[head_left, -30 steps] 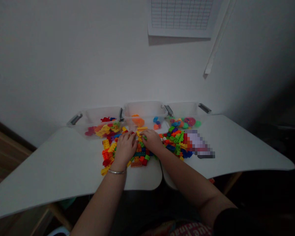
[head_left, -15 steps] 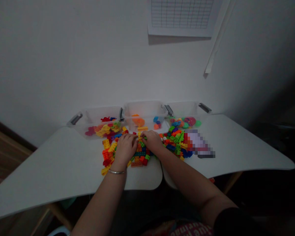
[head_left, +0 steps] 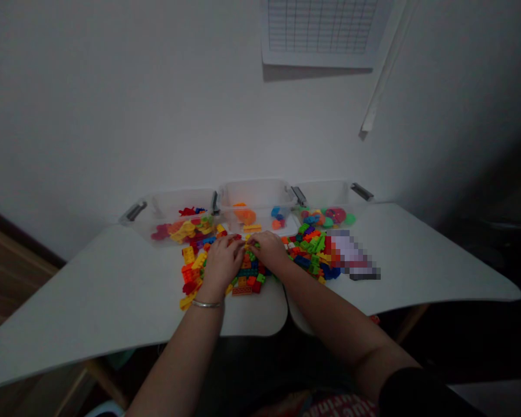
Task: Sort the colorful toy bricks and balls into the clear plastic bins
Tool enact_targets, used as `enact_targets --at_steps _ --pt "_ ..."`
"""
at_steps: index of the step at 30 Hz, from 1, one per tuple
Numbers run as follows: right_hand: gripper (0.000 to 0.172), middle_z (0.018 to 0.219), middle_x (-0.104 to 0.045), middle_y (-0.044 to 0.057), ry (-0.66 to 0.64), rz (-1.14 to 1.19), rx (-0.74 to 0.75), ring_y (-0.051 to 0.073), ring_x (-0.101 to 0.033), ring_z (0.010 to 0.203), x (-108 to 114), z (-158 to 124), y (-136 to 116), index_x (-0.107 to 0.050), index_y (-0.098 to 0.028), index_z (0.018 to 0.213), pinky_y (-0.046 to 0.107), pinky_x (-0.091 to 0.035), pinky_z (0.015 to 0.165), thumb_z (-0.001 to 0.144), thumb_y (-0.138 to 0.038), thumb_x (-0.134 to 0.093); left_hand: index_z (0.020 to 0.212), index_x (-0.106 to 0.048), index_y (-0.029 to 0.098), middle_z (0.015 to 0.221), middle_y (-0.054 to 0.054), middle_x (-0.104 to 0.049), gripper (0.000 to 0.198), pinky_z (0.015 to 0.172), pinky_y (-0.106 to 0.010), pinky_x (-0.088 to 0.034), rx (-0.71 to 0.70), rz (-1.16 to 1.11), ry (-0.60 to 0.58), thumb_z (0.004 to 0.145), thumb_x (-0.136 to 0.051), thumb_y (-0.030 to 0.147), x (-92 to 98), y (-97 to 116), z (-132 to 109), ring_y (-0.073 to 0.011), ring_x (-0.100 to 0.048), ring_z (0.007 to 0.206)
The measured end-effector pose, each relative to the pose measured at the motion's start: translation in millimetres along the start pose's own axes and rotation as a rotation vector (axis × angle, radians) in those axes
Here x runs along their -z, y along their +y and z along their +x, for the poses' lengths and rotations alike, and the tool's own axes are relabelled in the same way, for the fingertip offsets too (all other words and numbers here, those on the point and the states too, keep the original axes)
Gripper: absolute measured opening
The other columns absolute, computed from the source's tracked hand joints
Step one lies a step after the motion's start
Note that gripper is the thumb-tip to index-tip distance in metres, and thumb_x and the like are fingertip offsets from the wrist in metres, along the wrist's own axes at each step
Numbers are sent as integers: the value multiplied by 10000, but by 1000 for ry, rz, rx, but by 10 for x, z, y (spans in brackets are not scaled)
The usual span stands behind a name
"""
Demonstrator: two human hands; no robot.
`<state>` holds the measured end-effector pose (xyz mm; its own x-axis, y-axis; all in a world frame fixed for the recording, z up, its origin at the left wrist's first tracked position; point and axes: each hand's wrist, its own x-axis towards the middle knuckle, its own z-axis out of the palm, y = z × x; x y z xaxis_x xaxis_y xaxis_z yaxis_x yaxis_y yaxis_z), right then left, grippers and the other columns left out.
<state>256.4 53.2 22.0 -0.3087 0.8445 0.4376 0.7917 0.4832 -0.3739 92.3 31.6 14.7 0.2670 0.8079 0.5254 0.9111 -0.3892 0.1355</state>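
Observation:
Both my hands meet over a heap of colourful toy building bricks (head_left: 249, 271) on the white table. My left hand (head_left: 222, 259), with a silver bangle at the wrist, has its fingers curled and its fingertips closed at a small yellow brick (head_left: 247, 240). From the other side my right hand (head_left: 268, 248) pinches the same yellow piece, its fingertips nearly touching those of the left. Fingers cover much of the piece, so its exact shape is hidden. Yellow, orange and red bricks lie beside my left hand; green, blue and red ones lie beside my right.
Behind the heap stand a left clear bin (head_left: 180, 202) with red and yellow pieces, a middle clear bin (head_left: 257, 194) with orange and blue pieces, and a right clear bin (head_left: 325, 194) with mixed pieces. A pixelated patch (head_left: 351, 252) covers something at right. The wall rises behind.
My hands stay almost in place at the yellow brick; only a very slight shift of the fingers shows. The bricks and bins have not visibly moved.

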Motion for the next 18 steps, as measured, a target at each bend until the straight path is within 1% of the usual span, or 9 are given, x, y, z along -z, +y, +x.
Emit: enact_targets --at_steps 1,3,7,9,11,14,16,18 --pt "109 940 -731 48 28 13 4 218 -637 922 20 0 -6 -695 -213 924 345 -469 871 859 -194 -610 1074 -694 210 1215 -90 -638 298 1011 -453 -434 7 -6 5 913 -457 291 3 -1 0 -273 -549 1138" --pt "124 918 -726 52 124 66 39 212 -637 909 107 11 -14 -689 -206 892 337 -472 870 857 -161 -578 1091 -682 200 1215 -95 -638 297 1024 -454 -426 32 -25 23 899 -468 273 7 -5 1 -273 -547 1148" --pt "144 911 -710 57 441 190 158 206 -627 920 451 97 19 -679 -202 902 346 -470 895 877 -182 -539 1173 -629 151 1219 -121 -637 347 1040 -444 -416 86 -48 54 872 -480 241 8 -12 -1 -275 -550 1159" --pt "163 936 -707 46 588 229 154 202 -626 950 645 175 78 -680 -217 911 356 -471 910 894 -205 -518 1194 -614 139 1231 -135 -632 367 1042 -447 -413 94 -31 54 866 -485 242 6 -15 -7 -282 -548 1167" --pt "187 957 -702 35 688 254 99 195 -626 960 799 261 163 -678 -233 927 354 -482 901 905 -213 -494 1206 -611 141 1256 -142 -622 376 1054 -455 -401 93 -4 54 871 -488 257 3 -17 -16 -289 -538 1185" --pt "194 955 -703 49 731 277 4 193 -631 931 914 377 312 -686 -219 926 351 -492 880 899 -210 -494 1211 -620 169 1298 -137 -602 369 1065 -463 -388 80 37 41 893 -476 288 -8 -21 -31 -293 -523 1206" --pt "196 950 -708 60 694 282 -41 190 -639 900 916 436 405 -697 -199 921 345 -498 869 886 -192 -504 1218 -625 191 1315 -129 -595 369 1063 -475 -385 74 58 20 907 -468 311 -19 -25 -37 -297 -512 1218" --pt "205 959 -715 68 615 255 -70 191 -648 889 878 480 479 -709 -184 924 344 -499 872 871 -171 -511 1232 -624 213 1320 -119 -595 375 1057 -496 -382 80 72 3 914 -467 335 -33 -28 -41 -308 -495 1231"
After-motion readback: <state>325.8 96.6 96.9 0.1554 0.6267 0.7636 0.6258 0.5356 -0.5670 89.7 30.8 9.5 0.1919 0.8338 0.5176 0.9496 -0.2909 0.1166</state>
